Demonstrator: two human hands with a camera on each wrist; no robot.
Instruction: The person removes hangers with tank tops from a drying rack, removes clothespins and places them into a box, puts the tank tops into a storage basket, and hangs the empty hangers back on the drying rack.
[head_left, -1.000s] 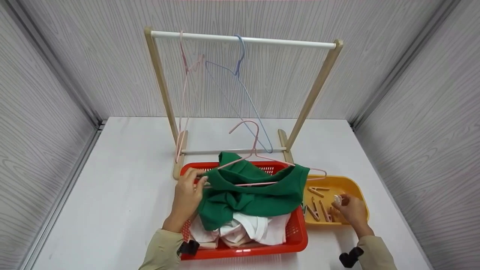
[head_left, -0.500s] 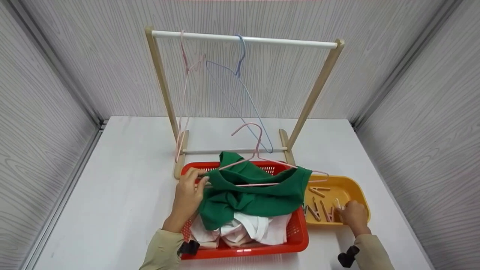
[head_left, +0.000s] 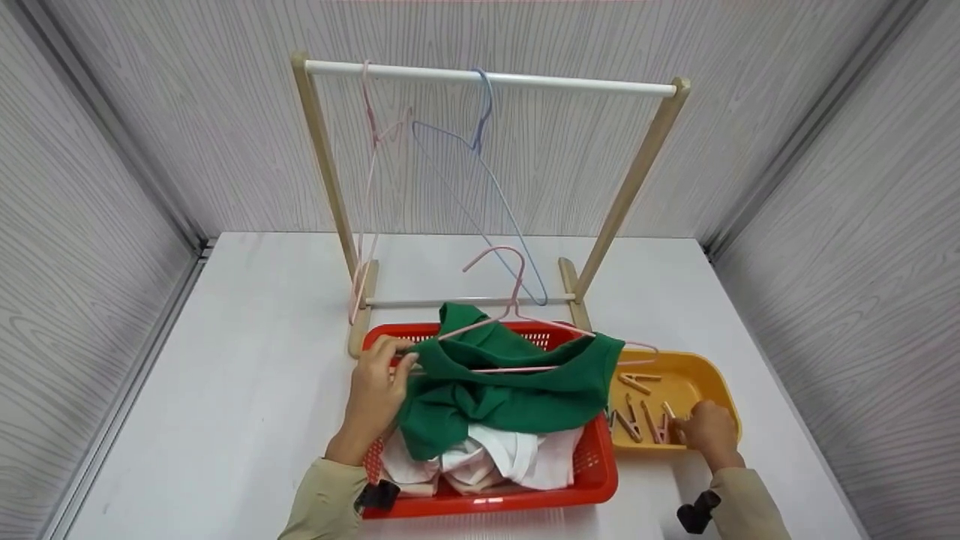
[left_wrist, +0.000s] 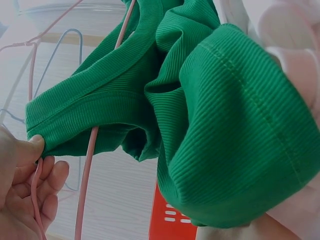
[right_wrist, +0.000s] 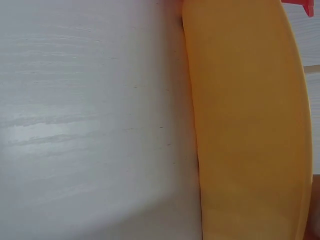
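Note:
My left hand (head_left: 375,390) pinches the shoulder of a ribbed green top (head_left: 510,390) between thumb and fingers. The left wrist view shows the thumb (left_wrist: 36,141) on the cloth and a pink hanger (left_wrist: 87,180) running past the curled fingers. That hanger's hook rises above the neckline, while its far end sticks out beyond the top's right shoulder. Inside the yellow tray (head_left: 701,367), my right hand (head_left: 711,431) is low among several clothespins (head_left: 628,420), fingers bent downward. Its fingertips are partly hidden, so whether they grip a clothespin is unclear.
Under the green top stands a red basket (head_left: 600,480) with white and pale pink clothes (head_left: 517,454). Behind it, a wooden rack (head_left: 634,187) carries a pink hanger (head_left: 369,195) and a blue hanger (head_left: 480,142) on its white rail (head_left: 570,81).
My right hand has lowered into the tray; the white clothespin it held between its fingertips a second ago is no longer clearly visible. The left hand and green top have barely moved.

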